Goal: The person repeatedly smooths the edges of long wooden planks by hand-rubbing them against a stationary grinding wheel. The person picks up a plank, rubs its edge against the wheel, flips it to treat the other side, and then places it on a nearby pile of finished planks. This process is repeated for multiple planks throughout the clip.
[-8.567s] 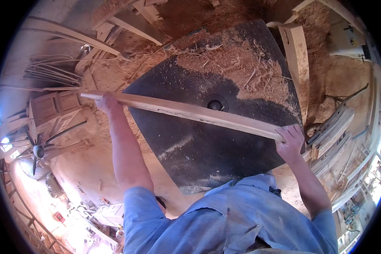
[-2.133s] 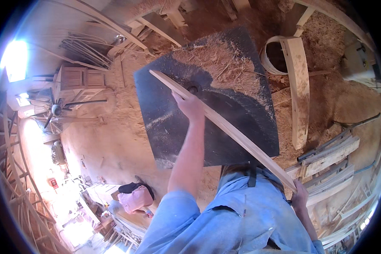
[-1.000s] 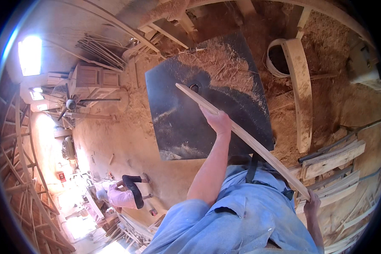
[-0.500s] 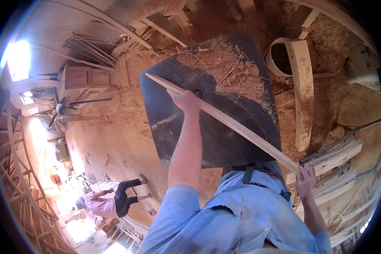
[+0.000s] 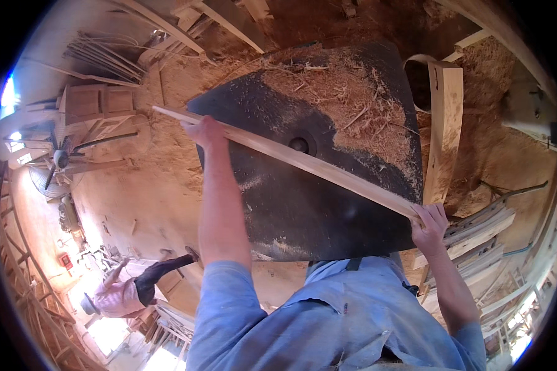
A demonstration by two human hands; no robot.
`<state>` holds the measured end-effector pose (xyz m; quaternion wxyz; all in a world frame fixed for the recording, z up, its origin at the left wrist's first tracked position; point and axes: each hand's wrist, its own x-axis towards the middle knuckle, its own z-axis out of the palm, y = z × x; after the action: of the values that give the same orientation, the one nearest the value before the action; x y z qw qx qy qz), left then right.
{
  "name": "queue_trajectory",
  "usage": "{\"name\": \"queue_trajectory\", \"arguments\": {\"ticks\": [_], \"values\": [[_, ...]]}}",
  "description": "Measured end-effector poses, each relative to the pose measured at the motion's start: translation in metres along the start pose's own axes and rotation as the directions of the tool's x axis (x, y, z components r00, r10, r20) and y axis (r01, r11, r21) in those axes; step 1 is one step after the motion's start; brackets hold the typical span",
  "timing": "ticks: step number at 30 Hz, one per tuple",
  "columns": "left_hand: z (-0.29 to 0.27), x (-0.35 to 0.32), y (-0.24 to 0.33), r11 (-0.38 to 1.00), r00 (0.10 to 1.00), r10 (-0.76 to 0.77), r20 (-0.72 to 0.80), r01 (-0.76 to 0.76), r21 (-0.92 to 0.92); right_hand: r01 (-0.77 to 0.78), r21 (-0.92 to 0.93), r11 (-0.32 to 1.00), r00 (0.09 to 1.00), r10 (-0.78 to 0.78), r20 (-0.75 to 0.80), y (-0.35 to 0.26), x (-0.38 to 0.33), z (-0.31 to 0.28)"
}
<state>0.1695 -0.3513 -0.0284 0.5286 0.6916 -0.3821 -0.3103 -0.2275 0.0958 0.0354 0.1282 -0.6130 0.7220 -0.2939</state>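
A long, narrow wooden strip (image 5: 322, 166) slants across a dark machine table (image 5: 278, 216), its far left end sticking out past the table's edge. Around the strip near that far end, my left hand (image 5: 208, 133) is closed, with the arm stretched forward. At the near right end my right hand (image 5: 431, 224) grips the strip by the table's right edge. Behind the strip's middle a round dark cutter spindle (image 5: 299, 144) stands in the tabletop; whether the wood touches it I cannot tell. Wood shavings (image 5: 346, 93) cover the table's far right part.
Beyond the table's right edge stands a thick wooden beam (image 5: 444, 130). Stacked boards (image 5: 476, 238) lie at the right. On the left are a pedestal fan (image 5: 60, 158) and a wooden cabinet (image 5: 99, 102). A person in a hat (image 5: 127, 297) is at the lower left, several steps away.
The wooden strip has moved left, so its far end now passes the table's edge. Both hands have gone left with it, my right hand also forward. The other person has shifted stance.
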Motion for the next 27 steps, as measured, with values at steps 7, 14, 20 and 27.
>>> {"name": "queue_trajectory", "arguments": {"ticks": [7, 14, 20, 27], "values": [[-0.037, 0.092, -0.016, 0.99, 0.982, 0.031, -0.185, -0.005, 0.138, 0.114, 0.025, 0.993, 0.993, -0.115, 0.017, -0.03, 0.097, 0.049], [-0.168, 0.184, -0.115, 0.987, 0.898, -0.122, -0.423, 0.154, 0.043, 0.28, 0.067, 0.958, 0.954, -0.285, 0.094, -0.075, 0.173, 0.113], [-0.294, 0.163, -0.179, 0.938, 0.924, -0.299, -0.24, 0.331, 0.105, 0.445, 0.179, 0.878, 0.871, -0.47, 0.142, -0.131, 0.213, 0.174], [-0.491, 0.142, -0.172, 0.874, 0.964, -0.043, -0.263, 0.164, 0.458, 0.49, 0.406, 0.771, 0.754, -0.609, 0.247, -0.21, 0.207, 0.233]]}}
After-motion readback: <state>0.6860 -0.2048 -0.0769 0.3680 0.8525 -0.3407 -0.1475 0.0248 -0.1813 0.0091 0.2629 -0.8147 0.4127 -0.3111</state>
